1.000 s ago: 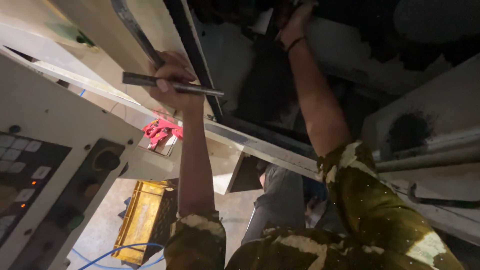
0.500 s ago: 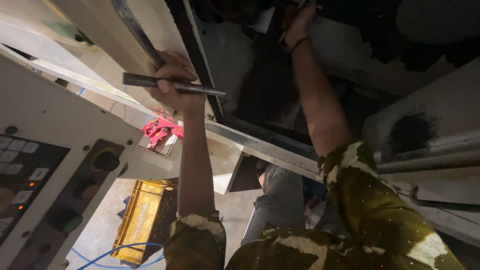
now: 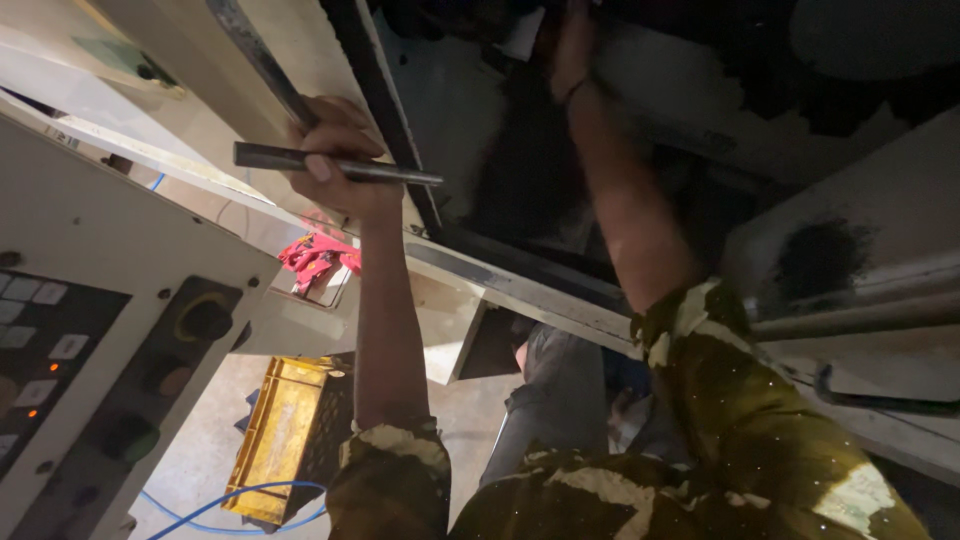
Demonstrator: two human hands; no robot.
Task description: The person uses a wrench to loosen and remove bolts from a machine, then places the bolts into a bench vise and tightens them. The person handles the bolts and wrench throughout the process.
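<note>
I am clenching my left hand (image 3: pixel 335 160) around a metal rod (image 3: pixel 335 166) by the machine frame's (image 3: pixel 385 120) edge, its long axis lying level, tip pointing right. My right hand (image 3: pixel 568 50) is reaching up into the dark opening; its grip I cannot tell.

Near left: slanted dark control panel (image 3: pixel 70 400) set in a pale machine face, with small square white key labels (image 3: pixel 35 320) and two tiny orange lights. Lower left of centre, on the floor: yellow plastic crate (image 3: pixel 285 440), rectangular. No packages, signs or screens elsewhere.
</note>
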